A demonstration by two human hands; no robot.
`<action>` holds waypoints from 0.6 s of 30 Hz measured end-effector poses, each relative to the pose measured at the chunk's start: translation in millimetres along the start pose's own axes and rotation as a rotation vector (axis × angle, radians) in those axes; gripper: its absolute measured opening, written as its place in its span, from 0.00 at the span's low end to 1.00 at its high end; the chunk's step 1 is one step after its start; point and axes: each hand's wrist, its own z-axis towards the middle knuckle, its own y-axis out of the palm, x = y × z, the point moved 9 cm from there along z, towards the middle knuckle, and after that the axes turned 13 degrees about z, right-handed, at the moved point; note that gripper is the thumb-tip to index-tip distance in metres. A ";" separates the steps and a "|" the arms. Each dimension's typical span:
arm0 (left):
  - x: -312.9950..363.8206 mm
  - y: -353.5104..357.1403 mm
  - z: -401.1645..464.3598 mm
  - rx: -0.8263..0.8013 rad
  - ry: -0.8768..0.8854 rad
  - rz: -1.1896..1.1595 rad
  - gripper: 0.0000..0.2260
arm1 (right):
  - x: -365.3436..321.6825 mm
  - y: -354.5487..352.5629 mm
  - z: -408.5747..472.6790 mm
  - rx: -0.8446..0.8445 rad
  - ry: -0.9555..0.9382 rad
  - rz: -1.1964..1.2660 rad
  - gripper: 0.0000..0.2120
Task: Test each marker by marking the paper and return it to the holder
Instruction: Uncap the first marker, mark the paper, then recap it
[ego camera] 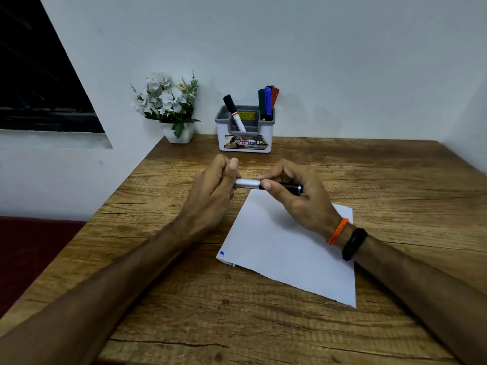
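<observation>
**Silver-and-black marker held at the cap, over the top of the paper**

Silver and black are the two sections of the marker we hold level at the centre of the frame, just above the top corner of the paper.

**Step in hand.** We judge this to be a cap operation. Whether the cap is coming off or going back on cannot be told. A small blue mark sits at the lower left corner of the paper, so at least one test appears done.

**Hand pose.**
- Left hand: curled closed around the marker's left end, thumb raised on top. A trace of blue shows inside the grip.
- Right hand: fingers and thumb pinching the black section, wrist resting low over the paper.
- Both forearms enter from the bottom of the frame and converge at the centre.

**Next move.** We expect a straight pull or push along the marker's axis, with both grips kept firm.

**Holder.** The holder stands at the upper centre against the wall, on the desk, and carries several more markers.
</observation>
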 end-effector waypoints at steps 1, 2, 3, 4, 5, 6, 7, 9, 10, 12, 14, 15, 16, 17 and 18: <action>0.9 -0.2 -0.2 0.007 0.005 0.017 0.16 | 0.1 -0.2 -0.1 0.001 0.001 0.008 0.05; 1.0 0.0 -0.5 0.011 0.007 0.029 0.17 | -0.5 -0.3 -0.7 0.002 0.001 0.009 0.05; 0.5 0.2 -1.1 0.009 0.008 0.033 0.17 | -1.1 0.5 -1.2 -0.004 0.001 0.007 0.04; 0.2 0.3 -1.4 0.002 0.007 0.027 0.17 | -1.3 1.5 -1.4 -0.015 0.005 0.010 0.04; 0.8 0.7 -0.6 -0.013 0.006 0.006 0.16 | -2.6 1.3 -1.1 -0.029 0.009 0.027 0.03; 2.6 1.2 1.2 -0.037 0.004 -0.027 0.16 | -3.1 -0.5 -0.1 -0.039 0.019 0.061 0.03; 4.0 1.0 3.7 -0.063 -0.001 -0.062 0.15 | -4.0 -2.8 1.3 -0.044 0.035 0.098 0.03; 7.5 -1.9 11.2 -0.102 -0.010 -0.117 0.13 | -5.1 -10.3 5.2 -0.012 0.079 0.153 0.05; 8.8 -4.5 14.6 -0.109 -0.016 -0.142 0.12 | -5.7 -13.7 6.4 0.018 0.104 0.183 0.06; 6.9 -12.0 18.0 -0.080 -0.050 -0.205 0.15 | -6.2 -15.3 6.6 0.057 0.141 0.205 0.07; 2.4 -20.1 18.8 -0.017 -0.099 -0.277 0.20 | -3.7 -12.3 6.0 0.052 0.155 0.094 0.07; 2.5 -23.6 19.3 0.013 -0.114 -0.295 0.21 | -1.4 -10.0 5.4 0.041 0.165 0.018 0.08; 4.7 -26.3 20.2 0.037 -0.123 -0.297 0.21 | 1.9 -7.6 5.0 0.034 0.184 -0.044 0.11; 7.1 -28.6 21.5 0.058 -0.127 -0.288 0.22 | 2.7 -4.5 4.5 0.027 0.201 -0.089 0.15; 11.1 -30.3 23.0 0.072 -0.124 -0.279 0.22 | 1.1 -1.0 5.1 0.018 0.199 -0.130 0.20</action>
